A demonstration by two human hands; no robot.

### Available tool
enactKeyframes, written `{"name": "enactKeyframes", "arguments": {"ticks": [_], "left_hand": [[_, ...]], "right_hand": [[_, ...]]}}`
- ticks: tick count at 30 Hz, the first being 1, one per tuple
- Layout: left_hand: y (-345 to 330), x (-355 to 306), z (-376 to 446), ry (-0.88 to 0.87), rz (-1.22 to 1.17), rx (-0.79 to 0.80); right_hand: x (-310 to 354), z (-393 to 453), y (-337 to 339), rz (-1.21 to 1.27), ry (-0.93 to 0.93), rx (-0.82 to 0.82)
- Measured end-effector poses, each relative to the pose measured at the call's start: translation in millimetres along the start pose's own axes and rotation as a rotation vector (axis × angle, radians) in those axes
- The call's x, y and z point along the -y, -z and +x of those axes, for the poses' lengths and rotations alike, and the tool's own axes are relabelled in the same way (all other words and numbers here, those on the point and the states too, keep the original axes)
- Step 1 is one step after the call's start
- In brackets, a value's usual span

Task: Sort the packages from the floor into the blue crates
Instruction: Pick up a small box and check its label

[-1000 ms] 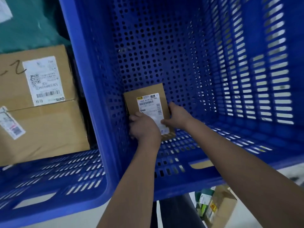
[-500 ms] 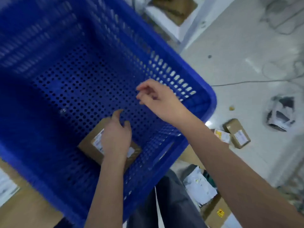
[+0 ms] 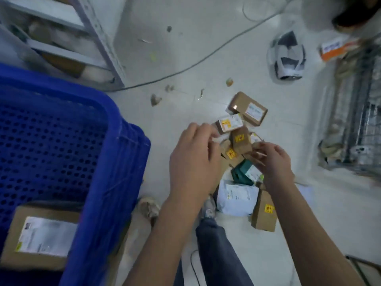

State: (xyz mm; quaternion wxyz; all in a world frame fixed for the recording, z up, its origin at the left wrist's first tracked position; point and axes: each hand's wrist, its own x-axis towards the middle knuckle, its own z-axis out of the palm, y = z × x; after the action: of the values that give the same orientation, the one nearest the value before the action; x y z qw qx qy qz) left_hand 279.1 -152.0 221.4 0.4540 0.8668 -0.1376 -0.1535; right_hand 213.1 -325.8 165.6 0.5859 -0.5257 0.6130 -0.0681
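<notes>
Between placements, the left hand (image 3: 193, 159) and right hand (image 3: 272, 162) hover loosely curled, seemingly empty through blur, over the floor packages (image 3: 240, 141), needing a fresh pick for the blue crate (image 3: 115, 153).

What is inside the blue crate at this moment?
One brown cardboard box with a white label lies on the perforated floor of the blue crate. The crate's near wall and the frame edge hide the rest of its floor.

Single head-worn view, looking steeply down, near the floor (image 3: 206, 48)
</notes>
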Motion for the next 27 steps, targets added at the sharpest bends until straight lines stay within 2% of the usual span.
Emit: {"name": "enactKeyframes", "arguments": {"ticks": [5,7,9,12,15,19,23,27], "left_hand": [[-105.1,60.6,-5.6,0.349,0.316,0.601],[-135.1,89.2,-8.9,0.472,0.36,0.742],[-162.2,121.0,-8.7,0.564,0.378,0.809],[-198.8,169.0,-1.3,0.682,0.375,0.819],[-233.1,212.4,11.6,0.78,0.353,0.767],[-274.4,262.2,27.1,0.79,0.344,0.737],[-314.0,304.1,34.3,0.765,0.316,0.734],[-341.3,328.4,38.5,0.883,0.135,0.649]], "right_hand": [[-78.8,63.9,71.1,-0.08,-0.421,0.01],[-109.2,79.3,82.3,-0.158,-0.518,0.068],[-135.0,95.1,84.5,-0.24,-0.581,0.141],[-166.7,124.8,75.5,-0.367,-0.581,0.205],[-194.0,162.3,56.7,-0.506,-0.455,0.239],[-225.9,214.1,28.7,-0.547,-0.321,0.272],[-267.4,252.9,13.6,-0.535,-0.347,0.234],[-303.0,275.2,6.2,-0.438,-0.421,0.226]]}}
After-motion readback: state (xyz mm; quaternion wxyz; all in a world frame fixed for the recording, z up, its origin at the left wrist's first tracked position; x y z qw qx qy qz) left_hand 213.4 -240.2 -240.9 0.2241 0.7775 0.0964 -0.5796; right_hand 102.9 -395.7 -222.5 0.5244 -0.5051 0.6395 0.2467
